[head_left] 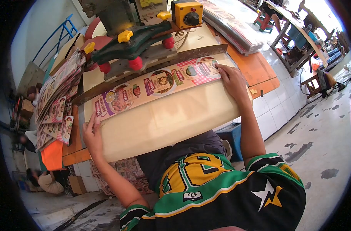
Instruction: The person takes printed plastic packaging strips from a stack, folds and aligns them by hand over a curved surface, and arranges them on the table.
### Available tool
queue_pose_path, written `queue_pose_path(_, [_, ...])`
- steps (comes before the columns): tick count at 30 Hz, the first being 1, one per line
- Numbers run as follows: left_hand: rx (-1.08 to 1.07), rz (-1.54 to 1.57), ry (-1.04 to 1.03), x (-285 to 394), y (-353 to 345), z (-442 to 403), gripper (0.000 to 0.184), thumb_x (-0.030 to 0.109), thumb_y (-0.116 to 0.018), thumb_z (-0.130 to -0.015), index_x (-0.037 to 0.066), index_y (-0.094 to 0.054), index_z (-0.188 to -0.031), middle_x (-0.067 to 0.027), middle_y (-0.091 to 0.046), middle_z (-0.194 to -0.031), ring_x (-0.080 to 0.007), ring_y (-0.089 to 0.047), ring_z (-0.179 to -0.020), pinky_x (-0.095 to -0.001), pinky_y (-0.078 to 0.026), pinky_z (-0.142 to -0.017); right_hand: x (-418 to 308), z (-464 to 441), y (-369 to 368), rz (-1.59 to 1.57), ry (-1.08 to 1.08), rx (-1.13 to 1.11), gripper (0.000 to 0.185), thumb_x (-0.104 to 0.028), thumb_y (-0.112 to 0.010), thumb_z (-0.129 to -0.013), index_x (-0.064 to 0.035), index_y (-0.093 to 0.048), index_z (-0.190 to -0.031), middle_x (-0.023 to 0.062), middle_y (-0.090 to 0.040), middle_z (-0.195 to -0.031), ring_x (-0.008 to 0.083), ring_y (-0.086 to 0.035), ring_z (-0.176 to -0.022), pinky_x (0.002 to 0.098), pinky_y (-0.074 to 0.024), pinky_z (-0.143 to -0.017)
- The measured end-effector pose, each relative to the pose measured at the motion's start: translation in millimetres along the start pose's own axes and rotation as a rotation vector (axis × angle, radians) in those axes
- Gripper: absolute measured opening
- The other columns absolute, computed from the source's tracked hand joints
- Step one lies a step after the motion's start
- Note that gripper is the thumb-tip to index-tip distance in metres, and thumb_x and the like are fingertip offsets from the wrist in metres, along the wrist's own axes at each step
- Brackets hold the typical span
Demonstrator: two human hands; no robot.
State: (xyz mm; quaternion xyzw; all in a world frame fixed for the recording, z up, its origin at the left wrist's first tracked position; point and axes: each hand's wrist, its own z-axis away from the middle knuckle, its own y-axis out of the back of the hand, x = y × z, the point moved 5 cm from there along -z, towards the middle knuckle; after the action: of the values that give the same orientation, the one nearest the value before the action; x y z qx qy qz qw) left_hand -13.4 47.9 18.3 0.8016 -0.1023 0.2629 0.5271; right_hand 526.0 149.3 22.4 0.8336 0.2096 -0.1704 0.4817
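Observation:
A long printed strip [156, 85] with food pictures lies on a cream-coloured board [167, 115], its far edge along a metal bar [152, 73] under the machine. At the strip's left end, my left hand [92, 133] touches its near corner with the fingertips, thumb and fingers close together. My right hand [233, 81] rests at the right end, its thumb and fingertips pressed on the printed surface. Above the bar stands a dark green machine arm [144, 42] with yellow knobs and red feet.
A fanned pile of printed sheets [56, 100] lies at the left, above an orange sheet [53, 154]. Another stack [237, 27] is at the back right. A yellow control box [187, 14] sits on the machine. People are visible at far left and top right.

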Motion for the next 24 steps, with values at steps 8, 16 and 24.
queue_pose_path(8, [-0.025,-0.082,0.009,2.5,-2.4,-0.7,0.052,0.049,-0.057,-0.099,0.022,-0.058,-0.143,-0.0126,-0.053,-0.099,-0.0295,-0.057,-0.091,-0.0402,-0.047,-0.086,-4.2,-0.5,3.8,-0.021,-0.038,-0.030,0.028,-0.031,-0.057,-0.099,-0.0157,-0.074,-0.116,0.0163,-0.071,-0.093,0.0335,-0.065,-0.093,0.0433,-0.0481,-0.087])
queue_pose_path(16, [0.026,-0.098,-0.062,1.1,-5.1,-0.8,0.054,0.052,-0.059,-0.097,0.022,-0.058,-0.143,-0.0146,-0.053,-0.098,-0.0318,-0.058,-0.093,-0.0416,-0.047,-0.086,-4.5,-1.2,3.0,-0.024,-0.067,-0.063,0.031,-0.035,-0.060,-0.097,-0.0154,-0.073,-0.117,0.0161,-0.072,-0.095,0.0323,-0.066,-0.092,0.0423,-0.0492,-0.087])
queue_pose_path(24, [0.012,-0.096,-0.035,1.6,-3.8,0.5,0.055,0.053,-0.059,-0.097,0.023,-0.059,-0.142,-0.0146,-0.054,-0.099,-0.0316,-0.058,-0.092,-0.0422,-0.047,-0.086,-3.7,0.3,2.5,-0.025,-0.074,-0.049,0.030,-0.034,-0.061,-0.097,-0.0161,-0.074,-0.117,0.0161,-0.071,-0.090,0.0323,-0.066,-0.089,0.0428,-0.0491,-0.085])
